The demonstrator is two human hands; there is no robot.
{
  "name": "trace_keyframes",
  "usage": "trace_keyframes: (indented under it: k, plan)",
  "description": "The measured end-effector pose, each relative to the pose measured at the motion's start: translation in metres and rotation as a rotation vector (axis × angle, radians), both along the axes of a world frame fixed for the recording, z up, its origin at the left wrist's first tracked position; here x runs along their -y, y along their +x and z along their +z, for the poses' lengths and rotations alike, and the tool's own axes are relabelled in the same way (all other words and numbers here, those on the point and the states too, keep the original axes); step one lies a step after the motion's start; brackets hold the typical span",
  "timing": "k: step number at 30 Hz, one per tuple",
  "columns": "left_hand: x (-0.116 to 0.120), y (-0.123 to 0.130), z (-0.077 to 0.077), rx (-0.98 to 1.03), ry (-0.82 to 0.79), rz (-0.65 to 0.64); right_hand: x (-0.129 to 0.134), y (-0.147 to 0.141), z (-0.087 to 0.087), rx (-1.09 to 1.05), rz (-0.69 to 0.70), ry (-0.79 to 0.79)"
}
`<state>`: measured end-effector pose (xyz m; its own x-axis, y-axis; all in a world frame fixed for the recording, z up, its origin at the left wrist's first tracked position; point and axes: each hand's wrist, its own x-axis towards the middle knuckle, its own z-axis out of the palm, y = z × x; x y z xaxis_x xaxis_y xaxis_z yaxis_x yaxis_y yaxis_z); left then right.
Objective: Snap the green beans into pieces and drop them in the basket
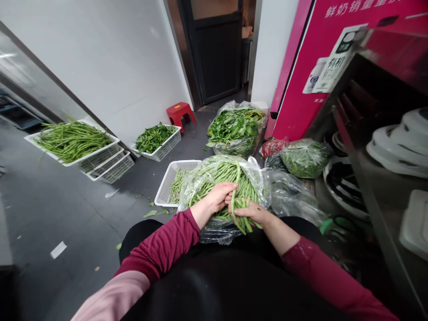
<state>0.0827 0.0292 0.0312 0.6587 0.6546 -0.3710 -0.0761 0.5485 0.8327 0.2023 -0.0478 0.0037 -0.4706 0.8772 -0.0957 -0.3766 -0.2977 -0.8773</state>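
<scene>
My left hand is closed, its fingertips pinching a long green bean that stands out in front of the others. Beside it my right hand wraps round a small bunch of green beans, whose ends stick out below the fingers. The two hands nearly meet, and the fingers partly hide each other. Under them, between my knees, a clear plastic bag lies open, full of loose green beans. Just left of the bag stands a white basket with some beans in it.
Stacked white baskets of long greens stand at left. Another basket of leaves and a red stool are near the wall. Bagged leafy greens lie ahead, more bags at right. A metal shelf borders my right side.
</scene>
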Motion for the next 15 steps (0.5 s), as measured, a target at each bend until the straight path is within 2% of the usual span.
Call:
trace_keyframes:
  k: [4, 6, 8, 10, 13, 15]
  plan:
    - [-0.002, -0.008, 0.005, 0.053, 0.109, 0.117, -0.001, -0.005, -0.007, -0.138, -0.120, -0.107]
    - [0.000, -0.015, 0.009, 0.038, 0.198, 0.196, -0.006, -0.003, -0.012, -0.186, -0.267, -0.244]
    - [0.006, -0.022, 0.013, -0.015, 0.275, 0.223, -0.012, 0.003, -0.017, -0.218, -0.453, -0.378]
    - [0.014, -0.026, 0.016, -0.090, 0.306, 0.152, -0.017, 0.007, -0.021, -0.216, -0.530, -0.464]
    - [0.023, -0.026, 0.018, -0.244, 0.286, -0.123, -0.017, 0.006, -0.021, -0.186, -0.415, -0.488]
    - [0.026, -0.024, 0.015, -0.357, 0.327, -0.244, -0.013, 0.001, -0.019, -0.192, -0.328, -0.456]
